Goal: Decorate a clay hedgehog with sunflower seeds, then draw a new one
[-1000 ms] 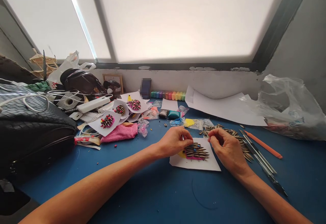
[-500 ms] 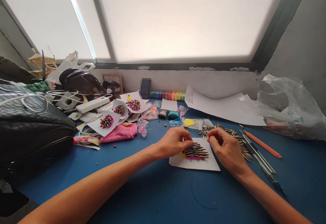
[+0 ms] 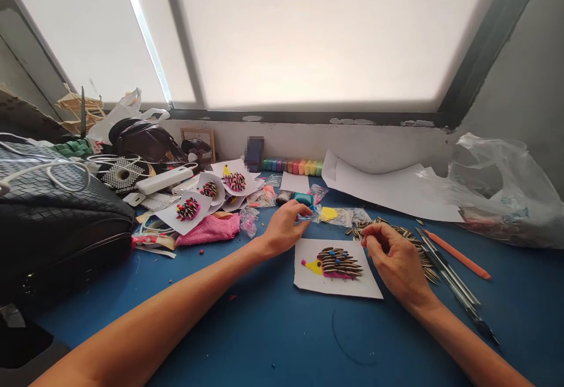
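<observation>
A hedgehog picture point(image 3: 339, 262) lies on a white paper card point(image 3: 308, 284). It has a yellow clay face, a pink body, sunflower-seed spines and small blue clay dots. Beyond the card's upper left corner, my left hand point(image 3: 286, 224) has its fingers closed on a clear packet of blue clay point(image 3: 307, 215). My right hand point(image 3: 393, 259) hovers by the card's right edge, thumb and forefinger pinched together. Whatever sits in that pinch is too small to make out. Behind the right hand is a pile of striped sunflower seeds point(image 3: 408, 234).
Further seed hedgehogs on paper point(image 3: 188, 209) and a pink cloth point(image 3: 211, 229) lie left. Yellow clay point(image 3: 328, 214) and a row of coloured clay point(image 3: 293, 167) are behind. Pens point(image 3: 452, 275), an orange stick point(image 3: 458, 255) and a plastic bag point(image 3: 506, 193) lie right; a black bag point(image 3: 66, 228) stands left.
My left hand has left the hedgehog and moved up and left to the blue clay packet, uncovering the yellow face. My right hand stays pinched in nearly the same place.
</observation>
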`<action>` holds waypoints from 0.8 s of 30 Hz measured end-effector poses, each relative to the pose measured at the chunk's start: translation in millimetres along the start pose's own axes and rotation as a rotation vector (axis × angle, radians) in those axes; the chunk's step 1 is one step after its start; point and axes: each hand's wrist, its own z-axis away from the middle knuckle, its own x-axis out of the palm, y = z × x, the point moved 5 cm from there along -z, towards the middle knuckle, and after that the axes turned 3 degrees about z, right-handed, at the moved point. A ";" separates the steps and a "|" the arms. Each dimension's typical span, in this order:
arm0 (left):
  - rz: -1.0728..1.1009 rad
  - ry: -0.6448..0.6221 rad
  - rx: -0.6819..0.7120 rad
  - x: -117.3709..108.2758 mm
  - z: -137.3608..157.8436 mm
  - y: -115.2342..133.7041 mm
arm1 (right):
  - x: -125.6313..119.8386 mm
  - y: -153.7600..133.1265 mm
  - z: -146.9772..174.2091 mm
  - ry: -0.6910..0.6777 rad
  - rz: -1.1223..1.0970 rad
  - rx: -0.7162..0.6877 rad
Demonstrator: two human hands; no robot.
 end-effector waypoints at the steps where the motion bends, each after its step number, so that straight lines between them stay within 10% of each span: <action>1: -0.032 0.023 0.002 -2.2 -1.6 -5.2 | 0.0 0.2 0.1 -0.001 -0.009 0.002; 10: -0.160 -0.010 0.021 7.1 -13.7 -19.9 | 0.8 2.0 -1.3 -0.016 -0.065 0.013; 24: 0.165 0.032 0.282 7.1 -52.5 43.6 | -4.8 2.9 -4.1 -0.016 -0.165 0.058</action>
